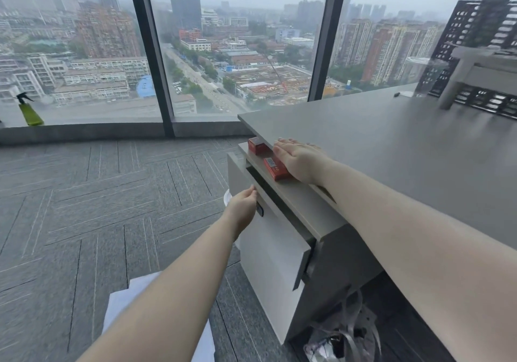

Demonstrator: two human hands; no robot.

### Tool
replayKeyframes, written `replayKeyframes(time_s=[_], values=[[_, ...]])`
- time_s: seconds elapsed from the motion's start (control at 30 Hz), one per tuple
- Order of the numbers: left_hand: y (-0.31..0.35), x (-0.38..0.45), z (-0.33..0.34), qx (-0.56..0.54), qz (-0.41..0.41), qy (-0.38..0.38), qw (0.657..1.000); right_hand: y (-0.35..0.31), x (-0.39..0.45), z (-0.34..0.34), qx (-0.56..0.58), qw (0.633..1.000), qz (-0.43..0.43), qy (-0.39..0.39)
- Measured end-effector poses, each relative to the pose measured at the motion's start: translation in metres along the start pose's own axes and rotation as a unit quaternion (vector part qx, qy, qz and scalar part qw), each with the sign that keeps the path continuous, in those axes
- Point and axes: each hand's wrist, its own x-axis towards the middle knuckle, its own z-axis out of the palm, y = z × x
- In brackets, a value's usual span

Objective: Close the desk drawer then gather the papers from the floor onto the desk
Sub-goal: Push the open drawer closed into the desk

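Two bare, sleeveless forearms, no jewellery

- Desk (391,149) at right; drawer (275,245) under its left edge, part open.
- Left hand (242,206) on drawer front, by handle (260,210).
- Right hand (298,157) flat on desk edge, above drawer.
- 2 boxes (275,168) on shelf btwn desktop & drawer, just left of right hand.
- Papers (126,305) on floor (84,207), under left forearm.
- Bag (344,336) under desk, right of drawer.
- Rack (481,62) at desk's far right.
- Window (237,39) behind all; bottle (30,112) on sill, far left.
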Motion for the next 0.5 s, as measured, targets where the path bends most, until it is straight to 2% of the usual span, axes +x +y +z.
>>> replayKeyframes(time_s=[0.3,0.43,0.5], values=[[-0.004,0.008,0.033,-0.074,0.027,-0.009,0.997,-0.001,0.001,-0.002,0.016,1.0,-0.007,0.0],[-0.003,0.014,0.024,-0.036,0.023,-0.034,0.998,-0.001,0.0,-0.001,0.018,1.0,-0.007,0.004],[-0.005,0.017,0.02,0.04,0.022,-0.055,0.997,-0.001,0.0,-0.002,0.014,1.0,-0.005,0.005]])
